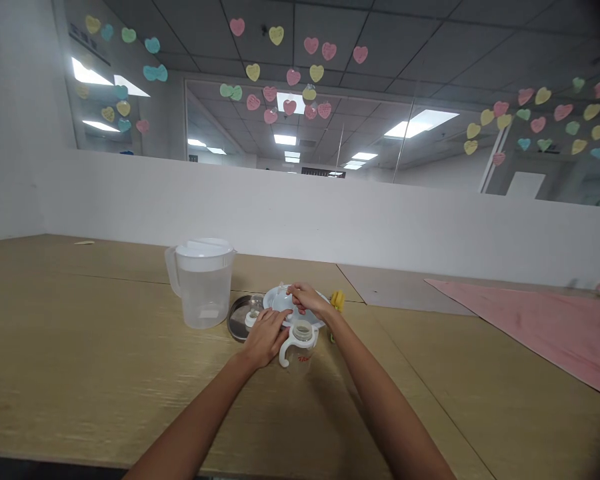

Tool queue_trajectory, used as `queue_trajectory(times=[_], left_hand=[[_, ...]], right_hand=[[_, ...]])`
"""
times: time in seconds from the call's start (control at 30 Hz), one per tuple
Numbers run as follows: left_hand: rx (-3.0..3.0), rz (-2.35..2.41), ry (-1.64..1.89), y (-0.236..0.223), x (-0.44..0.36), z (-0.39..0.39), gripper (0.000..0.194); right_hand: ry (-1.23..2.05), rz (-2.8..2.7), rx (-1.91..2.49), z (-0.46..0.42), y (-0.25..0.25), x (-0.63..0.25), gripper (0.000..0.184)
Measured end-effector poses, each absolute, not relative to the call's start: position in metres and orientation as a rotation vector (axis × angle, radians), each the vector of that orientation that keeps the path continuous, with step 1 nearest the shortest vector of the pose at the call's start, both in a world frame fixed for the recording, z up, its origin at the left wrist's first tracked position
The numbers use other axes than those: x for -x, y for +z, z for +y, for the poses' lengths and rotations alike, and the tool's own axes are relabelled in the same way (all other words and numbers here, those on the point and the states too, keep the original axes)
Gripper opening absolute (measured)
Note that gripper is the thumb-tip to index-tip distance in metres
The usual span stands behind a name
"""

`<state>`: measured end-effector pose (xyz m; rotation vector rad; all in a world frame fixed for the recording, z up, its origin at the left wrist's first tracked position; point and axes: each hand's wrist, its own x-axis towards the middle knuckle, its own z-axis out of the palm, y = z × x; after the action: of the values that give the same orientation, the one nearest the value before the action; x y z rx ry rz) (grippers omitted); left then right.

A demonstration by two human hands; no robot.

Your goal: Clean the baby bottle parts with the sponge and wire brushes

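My right hand (307, 299) is over a shallow white bowl (271, 298), fingers curled closed. A small clear piece (281, 288) shows by its fingertips; whether they grip it is too small to tell. My left hand (265, 339) lies at the bowl's near side, fingers stretched out and thumb apart. Just right of it stands an uncapped clear bottle (301, 343) with a white handle and red lettering. Behind the left hand, a round metal tray (236, 321) bears a white ring-shaped part (251, 319) and a clear piece, partly covered by the hand.
A lidded translucent pitcher (206, 287) stands left of the tray. Something yellow (337, 301), possibly a brush, is beside the bowl's right side, partly behind my right wrist. A pink sheet (535, 327) covers part of the table at right. A white wall (300, 220) with windows closes off the back.
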<state>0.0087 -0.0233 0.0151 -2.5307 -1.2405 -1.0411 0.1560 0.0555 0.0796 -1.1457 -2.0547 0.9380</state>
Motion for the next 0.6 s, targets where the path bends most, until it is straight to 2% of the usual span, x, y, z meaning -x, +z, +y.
queue_trajectory(times=[0.1, 0.17, 0.33, 0.6], left_hand=[[2.531, -1.231, -1.068, 0.014, -0.008, -0.023, 0.035], [2.528, -1.218, -1.093, 0.014, -0.008, -0.023, 0.036], [2.548, -1.15, -1.153, 0.016, -0.008, -0.023, 0.037], [2.522, -1.186, -1.163, 0.006, -0.007, -0.014, 0.047]], right_hand=[[1.191, -1.951, 0.989, 0.048, 0.087, -0.157, 0.019], [1.241, -1.951, 0.984, 0.045, 0.091, -0.157, 0.022], [1.239, -2.054, 0.997, 0.042, 0.097, -0.16, 0.026], [1.179, -2.129, 1.009, 0.046, 0.093, -0.158, 0.022]])
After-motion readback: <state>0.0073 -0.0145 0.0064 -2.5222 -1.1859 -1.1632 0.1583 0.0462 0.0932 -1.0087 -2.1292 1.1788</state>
